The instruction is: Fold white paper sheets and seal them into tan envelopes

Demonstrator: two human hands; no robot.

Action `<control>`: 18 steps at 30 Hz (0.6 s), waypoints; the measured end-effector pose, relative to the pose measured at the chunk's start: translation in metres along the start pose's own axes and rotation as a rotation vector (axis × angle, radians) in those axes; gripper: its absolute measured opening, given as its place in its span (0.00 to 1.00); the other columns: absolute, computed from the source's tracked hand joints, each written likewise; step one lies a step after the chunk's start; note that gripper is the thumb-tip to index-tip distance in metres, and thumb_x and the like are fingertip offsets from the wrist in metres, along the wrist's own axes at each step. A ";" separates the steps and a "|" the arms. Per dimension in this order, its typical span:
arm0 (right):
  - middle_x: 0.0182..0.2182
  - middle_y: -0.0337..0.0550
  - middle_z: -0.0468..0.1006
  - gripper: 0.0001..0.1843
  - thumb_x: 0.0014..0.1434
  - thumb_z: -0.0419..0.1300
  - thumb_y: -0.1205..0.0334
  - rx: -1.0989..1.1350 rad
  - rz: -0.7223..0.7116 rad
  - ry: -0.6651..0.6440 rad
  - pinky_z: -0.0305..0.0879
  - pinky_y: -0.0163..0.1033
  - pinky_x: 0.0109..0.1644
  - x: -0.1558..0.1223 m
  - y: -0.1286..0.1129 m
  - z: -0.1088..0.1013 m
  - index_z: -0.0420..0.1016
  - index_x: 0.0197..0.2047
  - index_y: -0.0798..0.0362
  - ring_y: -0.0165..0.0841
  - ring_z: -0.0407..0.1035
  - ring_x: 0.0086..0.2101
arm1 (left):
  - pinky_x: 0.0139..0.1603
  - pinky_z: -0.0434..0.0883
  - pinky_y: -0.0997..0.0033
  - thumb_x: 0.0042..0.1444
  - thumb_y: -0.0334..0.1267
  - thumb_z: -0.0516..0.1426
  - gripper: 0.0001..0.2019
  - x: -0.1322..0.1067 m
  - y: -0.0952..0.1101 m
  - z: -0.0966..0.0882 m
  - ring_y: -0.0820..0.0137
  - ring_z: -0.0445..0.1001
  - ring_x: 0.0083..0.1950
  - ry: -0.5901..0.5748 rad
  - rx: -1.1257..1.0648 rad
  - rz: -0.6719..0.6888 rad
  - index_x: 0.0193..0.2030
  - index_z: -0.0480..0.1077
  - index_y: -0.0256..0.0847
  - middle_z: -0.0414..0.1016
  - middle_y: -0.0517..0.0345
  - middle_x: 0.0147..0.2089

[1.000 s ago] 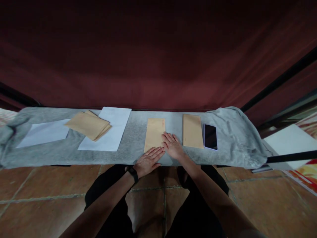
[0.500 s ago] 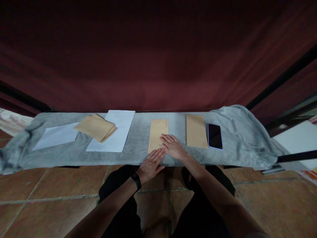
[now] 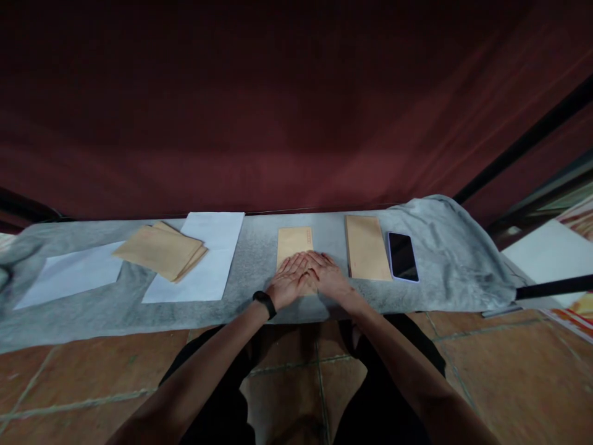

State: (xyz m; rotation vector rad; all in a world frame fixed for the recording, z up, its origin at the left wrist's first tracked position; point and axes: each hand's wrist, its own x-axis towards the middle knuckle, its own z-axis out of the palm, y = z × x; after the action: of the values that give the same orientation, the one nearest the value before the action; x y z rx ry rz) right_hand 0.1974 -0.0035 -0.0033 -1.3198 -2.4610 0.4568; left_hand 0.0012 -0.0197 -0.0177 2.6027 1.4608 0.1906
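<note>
A brown paper envelope (image 3: 295, 240) with small red print lies in front of me on the grey cloth (image 3: 259, 259). My left hand (image 3: 288, 283), with a black band on the wrist, rests flat on its lower left part, fingers stretched out. On the lower right part lies my right hand (image 3: 327, 277), also flat, its fingers meeting those of the left. Together they cover much of the envelope's lower half. Right of my hands is a neat stack of brown envelopes (image 3: 368, 248).
A phone (image 3: 403, 256) with a light purple edge lies beside the stack. To the left, several envelopes (image 3: 160, 250) overlap a white sheet (image 3: 210, 247) and touch another white paper (image 3: 74, 273). A dark red curtain (image 3: 278, 154) hangs behind the bench.
My left hand has moved up from the envelope's lower edge onto its face. My right hand stays on the envelope, slightly shifted. The view has turned a little.
</note>
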 end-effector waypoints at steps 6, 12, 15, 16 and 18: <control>0.65 0.54 0.72 0.25 0.70 0.49 0.67 -0.018 0.116 0.073 0.55 0.49 0.72 0.002 0.008 -0.009 0.69 0.67 0.58 0.41 0.67 0.63 | 0.78 0.50 0.54 0.72 0.44 0.38 0.30 0.052 -0.023 0.004 0.63 0.49 0.80 0.052 -0.017 0.026 0.77 0.50 0.37 0.52 0.48 0.79; 0.66 0.54 0.70 0.24 0.71 0.50 0.66 -0.037 0.091 0.058 0.52 0.52 0.73 -0.002 0.008 -0.010 0.68 0.68 0.58 0.42 0.65 0.64 | 0.79 0.47 0.53 0.72 0.48 0.39 0.30 0.088 -0.029 -0.002 0.61 0.49 0.80 0.041 -0.006 -0.012 0.76 0.54 0.37 0.52 0.48 0.79; 0.66 0.53 0.71 0.25 0.70 0.50 0.68 -0.053 0.092 0.063 0.52 0.52 0.73 -0.001 0.004 -0.013 0.67 0.68 0.57 0.41 0.66 0.63 | 0.79 0.46 0.53 0.72 0.48 0.39 0.30 0.096 -0.026 -0.008 0.61 0.47 0.80 0.009 0.024 -0.040 0.76 0.54 0.38 0.52 0.51 0.79; 0.65 0.52 0.72 0.24 0.70 0.50 0.69 -0.055 0.100 0.064 0.53 0.51 0.72 0.000 0.003 -0.015 0.68 0.67 0.56 0.41 0.67 0.62 | 0.79 0.45 0.53 0.72 0.48 0.39 0.30 0.097 -0.025 -0.010 0.61 0.46 0.80 -0.001 0.032 -0.046 0.76 0.54 0.38 0.52 0.51 0.79; 0.63 0.51 0.75 0.23 0.70 0.51 0.69 -0.057 0.131 0.068 0.55 0.49 0.70 0.003 0.002 -0.018 0.70 0.65 0.56 0.40 0.69 0.60 | 0.79 0.45 0.52 0.73 0.48 0.38 0.30 0.095 -0.023 -0.011 0.61 0.46 0.80 -0.013 0.040 -0.060 0.77 0.53 0.39 0.52 0.52 0.79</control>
State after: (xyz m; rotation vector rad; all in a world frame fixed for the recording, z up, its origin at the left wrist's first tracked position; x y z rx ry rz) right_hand 0.2044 0.0025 0.0123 -1.5007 -2.3583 0.3680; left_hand 0.0292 0.0738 -0.0074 2.5820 1.5511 0.1381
